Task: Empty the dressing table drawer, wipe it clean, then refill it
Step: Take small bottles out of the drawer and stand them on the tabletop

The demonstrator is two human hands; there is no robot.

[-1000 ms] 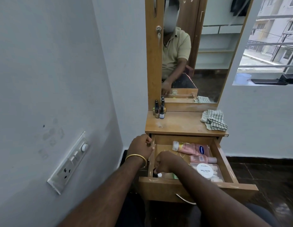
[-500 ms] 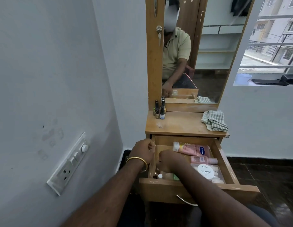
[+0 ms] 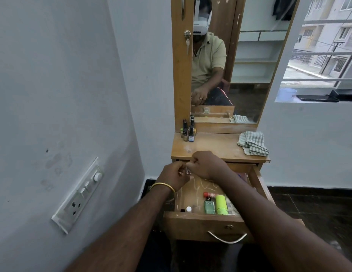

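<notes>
Head view: drawer (image 3: 202, 225) pulled out, lower centre, still holding green bottle (image 3: 209, 206) and lime tube (image 3: 221, 205); emptying step in hand. Left hand (image 3: 174, 176) and right hand (image 3: 207, 164) meet above it, each grip pinching one small item (image 3: 187, 170), identity unclear; next, probably set it on counter (image 3: 216, 147) near cloth (image 3: 252, 143); right forearm hides drawer's right side.

A narrow light-brown wooden dressing table (image 3: 216, 147) stands against the white wall, its top scuffed with pale marks. At its back left corner, against the mirror frame, stands a cluster of small dark-capped nail polish bottles (image 3: 188, 132). A crumpled green-and-white checked cloth (image 3: 252, 143) lies at its right edge.
</notes>
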